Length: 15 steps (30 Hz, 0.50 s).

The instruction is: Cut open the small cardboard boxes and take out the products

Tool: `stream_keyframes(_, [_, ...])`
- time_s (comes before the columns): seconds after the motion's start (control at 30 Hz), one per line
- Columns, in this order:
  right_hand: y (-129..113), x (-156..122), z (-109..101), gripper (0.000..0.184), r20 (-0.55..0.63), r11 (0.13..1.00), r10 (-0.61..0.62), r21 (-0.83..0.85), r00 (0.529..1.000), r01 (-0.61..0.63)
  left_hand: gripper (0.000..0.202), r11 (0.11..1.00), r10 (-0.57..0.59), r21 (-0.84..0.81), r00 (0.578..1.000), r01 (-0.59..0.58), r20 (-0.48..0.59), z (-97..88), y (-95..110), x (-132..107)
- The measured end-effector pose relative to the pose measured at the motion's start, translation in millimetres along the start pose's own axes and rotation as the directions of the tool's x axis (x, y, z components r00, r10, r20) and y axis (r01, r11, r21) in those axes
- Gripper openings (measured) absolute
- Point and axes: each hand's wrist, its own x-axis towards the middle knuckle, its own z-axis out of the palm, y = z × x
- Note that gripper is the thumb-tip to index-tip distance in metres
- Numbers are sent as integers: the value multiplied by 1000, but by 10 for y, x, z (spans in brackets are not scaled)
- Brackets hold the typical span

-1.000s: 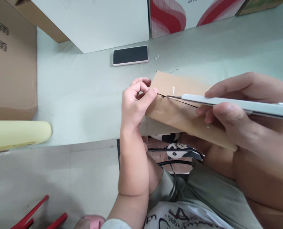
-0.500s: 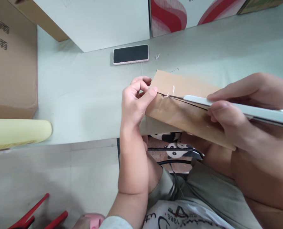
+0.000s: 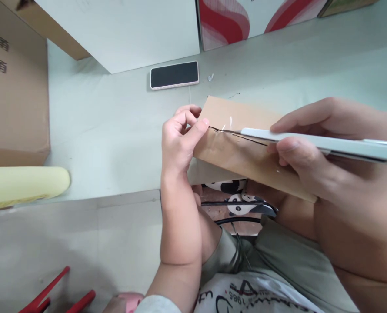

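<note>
My left hand [image 3: 182,139] is closed on the left end of a brown cardboard box [image 3: 239,154], its thumb pressing near a dark seam. Between the thumb and fingers of my right hand [image 3: 317,148] is a white-handled utility knife [image 3: 298,137]. The knife's thin blade points left and touches the seam between the flaps, close to my left thumb. Bits of clear tape glint beside the blade tip. The box is tilted, its near edge slanting down to the right, and its right part is hidden behind my right hand.
A phone [image 3: 174,74] lies on the pale table [image 3: 115,121] beyond the box. Behind it stand a white box [image 3: 141,30] and a red-and-white box [image 3: 226,21]. A large carton [image 3: 17,95] and a yellow rounded object [image 3: 24,184] are at the left. Red stool legs [image 3: 50,287] show below.
The knife's rear end has swung slightly upward with my right hand, while the blade stays at the seam. The whole view has shifted a little; my left hand keeps its hold.
</note>
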Motion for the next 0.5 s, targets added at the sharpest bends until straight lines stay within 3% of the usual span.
stream_keyframes(0.5, [-51, -7, 12, 16, 5, 998, 28, -48, 1000, -27, 52, 998, -41, -44, 999, 41, -2, 15, 42, -10])
